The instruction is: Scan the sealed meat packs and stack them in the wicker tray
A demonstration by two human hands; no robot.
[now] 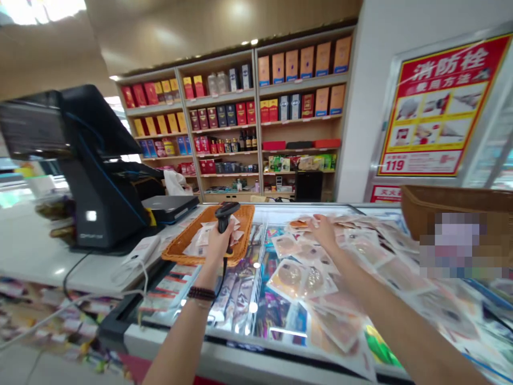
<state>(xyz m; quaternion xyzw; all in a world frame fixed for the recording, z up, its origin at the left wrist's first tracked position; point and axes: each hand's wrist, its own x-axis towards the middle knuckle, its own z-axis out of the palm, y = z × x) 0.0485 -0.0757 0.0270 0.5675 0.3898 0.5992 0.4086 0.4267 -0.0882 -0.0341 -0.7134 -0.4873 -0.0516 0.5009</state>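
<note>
My left hand is wrapped round the handle of a black barcode scanner, held upright over an orange wicker basket. Small clear packets lie in the basket. A dark cord hangs down from the scanner past my wrist. My right hand reaches to the far side of a spread of flat, clear sealed packets on the glass freezer top. Its fingers are closed at the edge of a packet with orange contents; the fingertips are partly blurred.
A black checkout terminal stands on the white counter at left, with a white cable trailing nearby. Frozen goods show under the glass. A brown basket sits at right. Shelves of boxes line the back wall.
</note>
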